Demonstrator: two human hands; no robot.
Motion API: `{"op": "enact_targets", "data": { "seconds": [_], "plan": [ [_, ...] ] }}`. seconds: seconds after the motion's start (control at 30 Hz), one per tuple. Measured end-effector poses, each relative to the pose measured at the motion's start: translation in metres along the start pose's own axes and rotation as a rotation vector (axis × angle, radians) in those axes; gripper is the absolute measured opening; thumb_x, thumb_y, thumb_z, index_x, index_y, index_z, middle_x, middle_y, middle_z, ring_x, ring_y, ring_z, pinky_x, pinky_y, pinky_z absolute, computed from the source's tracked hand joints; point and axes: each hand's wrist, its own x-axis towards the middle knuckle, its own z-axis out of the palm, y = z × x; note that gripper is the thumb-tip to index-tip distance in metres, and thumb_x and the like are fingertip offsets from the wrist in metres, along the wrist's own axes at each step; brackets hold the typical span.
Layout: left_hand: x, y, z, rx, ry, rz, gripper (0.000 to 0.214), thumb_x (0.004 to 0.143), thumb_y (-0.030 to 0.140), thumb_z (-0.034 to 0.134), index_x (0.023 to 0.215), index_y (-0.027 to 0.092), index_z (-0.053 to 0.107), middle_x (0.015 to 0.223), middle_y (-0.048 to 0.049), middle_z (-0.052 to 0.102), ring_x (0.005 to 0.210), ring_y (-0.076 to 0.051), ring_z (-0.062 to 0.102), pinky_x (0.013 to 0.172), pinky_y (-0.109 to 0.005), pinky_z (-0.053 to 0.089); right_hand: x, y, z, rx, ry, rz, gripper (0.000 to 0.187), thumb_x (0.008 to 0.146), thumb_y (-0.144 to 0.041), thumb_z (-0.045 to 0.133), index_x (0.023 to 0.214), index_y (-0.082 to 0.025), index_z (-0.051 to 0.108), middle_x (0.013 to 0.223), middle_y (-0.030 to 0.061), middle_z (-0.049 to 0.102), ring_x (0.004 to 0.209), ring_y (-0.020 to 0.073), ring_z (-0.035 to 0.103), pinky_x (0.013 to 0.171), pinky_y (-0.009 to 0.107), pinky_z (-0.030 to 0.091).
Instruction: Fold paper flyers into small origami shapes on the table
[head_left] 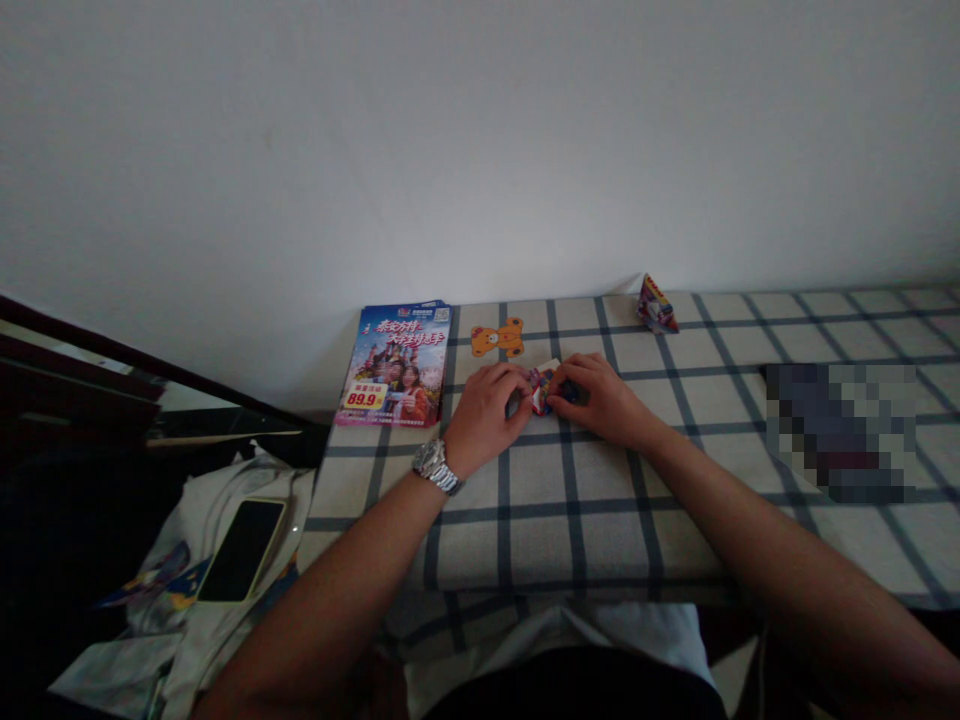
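Both hands are at a small folded piece of colourful printed paper (541, 388) on the checked tablecloth. My left hand (491, 408), with a metal watch on the wrist, pinches its left side. At the paper's right side, my right hand (598, 402) is closed with thumb and fingertips on it. The fingers cover part of the paper, so its full shape is hidden. A stack of printed flyers (397, 365) lies to the left of my left hand. Just beyond the hands is an orange teddy bear picture (497, 338), flat on the cloth.
Near the wall at the back right stands a pointed folded paper shape (657, 305). A dark, pixelated object (840, 430) lies on the right of the tablecloth (615, 545). Left of the table, a phone (244, 550) rests on pale material. A white wall (480, 150) borders the back edge.
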Motion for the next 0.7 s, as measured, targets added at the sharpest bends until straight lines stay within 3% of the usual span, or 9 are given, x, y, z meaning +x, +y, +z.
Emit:
{"op": "enact_targets", "data": {
  "seconds": [0.7],
  "plan": [
    [-0.0005,-0.0002,-0.001,-0.014,-0.001,-0.005,0.007,0.096,0.015,0.062,0.096,0.022,0.061,0.115,-0.0061,0.068,0.113,-0.025,0.063,0.102,-0.046,0.051,-0.0008,0.0063,-0.0003,-0.052,0.001,-0.088,0.01,0.097,-0.032,0.068,0.097,-0.023,0.074,0.099,0.0077,0.068,0.099,0.0261,0.062,0.09,0.041,0.047]
  ]
}}
